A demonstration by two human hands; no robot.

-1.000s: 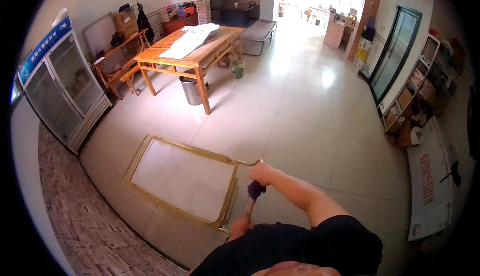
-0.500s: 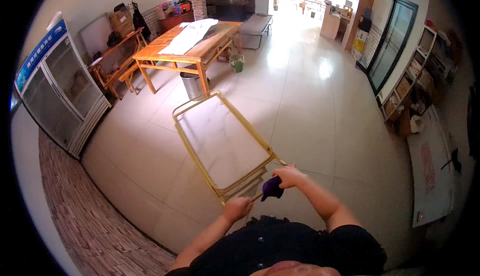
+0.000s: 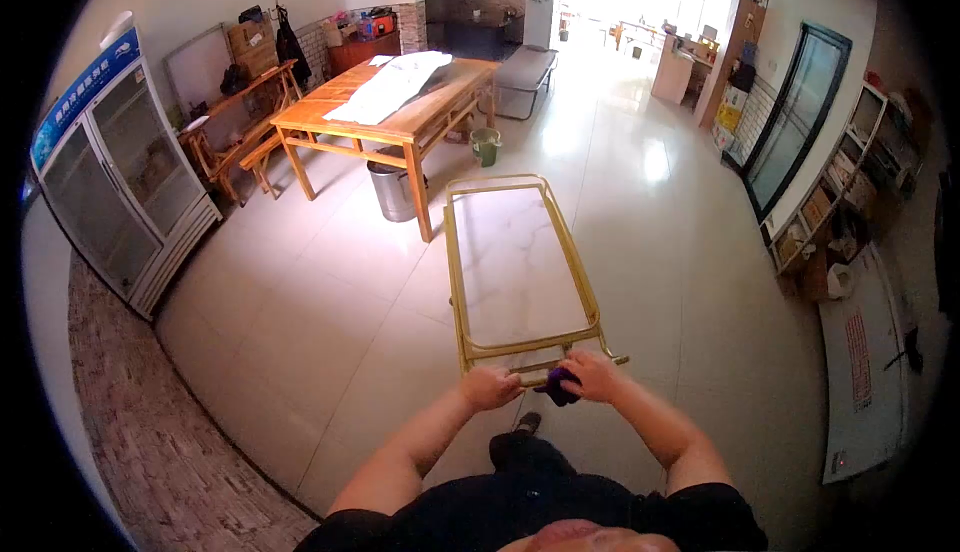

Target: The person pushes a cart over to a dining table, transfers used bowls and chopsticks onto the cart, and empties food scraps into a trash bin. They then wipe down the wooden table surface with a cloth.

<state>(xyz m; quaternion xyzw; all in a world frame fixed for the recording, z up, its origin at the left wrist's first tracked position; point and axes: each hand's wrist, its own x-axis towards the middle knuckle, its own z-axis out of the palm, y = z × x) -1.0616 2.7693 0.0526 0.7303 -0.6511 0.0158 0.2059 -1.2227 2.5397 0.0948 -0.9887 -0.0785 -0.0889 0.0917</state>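
Observation:
A gold-coloured metal cart with a pale, marble-like top stands in front of me, its long side pointing away. My left hand is closed around the left part of its near end bar. My right hand grips the right part of that bar, and a dark purple cloth hangs bunched beneath its fingers, between the two hands. The lower part of the cart is mostly hidden under the top.
A wooden table bearing white sheets stands ahead left, with a metal bin under it and a green bucket beside it. A glass-door fridge is at left; shelves and a white board line the right.
The cart has swung clockwise from the left to straight ahead, its far end moving right past the table. Both my hands have stayed on its near end, and my left arm has come further into view.

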